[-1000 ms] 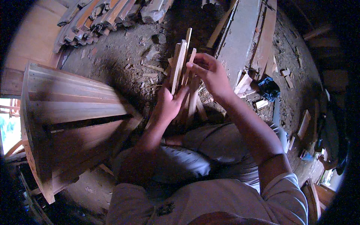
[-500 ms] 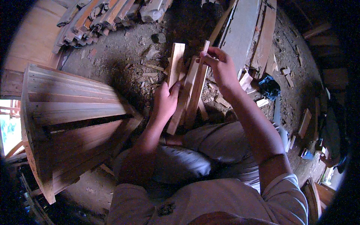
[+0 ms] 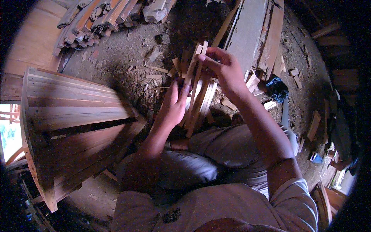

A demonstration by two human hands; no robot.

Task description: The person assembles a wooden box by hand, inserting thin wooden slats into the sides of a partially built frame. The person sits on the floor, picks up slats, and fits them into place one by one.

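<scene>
My left hand (image 3: 173,105) is closed round the lower part of a short wooden board (image 3: 192,63), which is turned with its narrow edge up. Against or very near that board's right side stands a thin wooden strip (image 3: 199,71), its upper end pinched between the thumb and fingers of my right hand (image 3: 228,71). The top ends of the two pieces sit almost level. Beneath and between my hands lie several pale wood pieces (image 3: 208,96), partly hidden by the strip and my fingers.
A slatted wooden frame (image 3: 77,100) stands at my left. Stacked lumber (image 3: 104,19) lies far left, and long planks (image 3: 247,34) lie far right. Wood scraps (image 3: 154,69) litter the dirt floor. A dark blue crumpled bag (image 3: 277,89) and a saw blade (image 3: 285,114) are at the right.
The board in my left hand has turned from its broad face onto its edge and moved right, up to the strip. My right hand has shifted slightly left with the strip.
</scene>
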